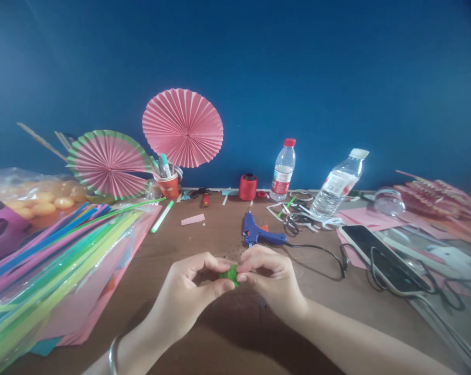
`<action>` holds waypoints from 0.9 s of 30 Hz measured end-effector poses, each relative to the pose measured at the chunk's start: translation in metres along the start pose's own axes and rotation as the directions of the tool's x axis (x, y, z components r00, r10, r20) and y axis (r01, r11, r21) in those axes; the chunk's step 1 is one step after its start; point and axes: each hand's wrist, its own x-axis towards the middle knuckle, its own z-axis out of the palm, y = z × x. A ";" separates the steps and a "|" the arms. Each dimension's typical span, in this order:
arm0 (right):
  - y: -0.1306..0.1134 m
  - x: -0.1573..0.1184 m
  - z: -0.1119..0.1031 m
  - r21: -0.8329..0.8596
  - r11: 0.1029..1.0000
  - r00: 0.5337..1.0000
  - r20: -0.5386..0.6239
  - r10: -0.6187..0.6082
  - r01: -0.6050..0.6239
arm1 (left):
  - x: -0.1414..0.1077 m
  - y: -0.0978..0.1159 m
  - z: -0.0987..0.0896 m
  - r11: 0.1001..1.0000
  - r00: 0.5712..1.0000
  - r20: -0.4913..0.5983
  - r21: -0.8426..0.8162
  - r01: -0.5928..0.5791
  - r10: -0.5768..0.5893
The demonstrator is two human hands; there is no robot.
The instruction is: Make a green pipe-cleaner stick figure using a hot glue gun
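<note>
I held a small green piece (pixel 231 274) just above the near middle of the surface (pixel 161 312), between both hands, probably so that I could work it with my fingertips from two sides. My left hand (pixel 184 289) was closed to a narrow pinch on its left edge, thumb below and forefinger above; my right hand (pixel 276 284) pinched the right edge the same way.

At the left, long fuzzy stems (pixel 79 271) lay bundled in clear plastic, which likely kept the colours together. Just beyond my fingers, the blue glue gun (pixel 272 238) lay with its handle pointing right, perhaps for an easy reach, and its cord trailed right towards the phone (pixel 384 260). Farther off, a red cup (pixel 168 186) kept the pens upright, and the red spool (pixel 247 187) stood near the wall (pixel 235 52). The large pink fan (pixel 183 125) was spread in front of the wall, seemingly propped there out of my way.
</note>
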 end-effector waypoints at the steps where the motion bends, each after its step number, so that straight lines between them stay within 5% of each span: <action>1: 0.000 0.000 0.000 -0.009 1.000 1.000 0.000 0.003 -0.003 | 0.000 0.001 0.000 1.000 1.000 -0.003 0.001 0.002 -0.002; 6: -0.004 -0.002 -0.003 -0.089 0.995 0.999 0.037 -0.028 0.031 | 0.001 0.006 0.000 0.995 0.998 -0.015 -0.077 0.067 -0.068; 15: -0.006 -0.011 -0.008 -0.085 0.960 0.953 0.174 -0.248 0.265 | 0.002 0.006 -0.002 0.871 0.993 -0.030 -0.483 0.086 -0.115; 20: -0.006 -0.010 -0.009 -0.313 0.858 0.901 0.286 -0.325 0.408 | 0.001 0.007 -0.003 0.851 0.993 -0.027 -0.519 0.081 -0.111; 27: -0.006 -0.008 -0.009 -0.288 0.873 0.894 0.341 -0.290 0.392 | 0.000 0.007 -0.003 0.829 0.991 0.007 -0.547 0.114 -0.131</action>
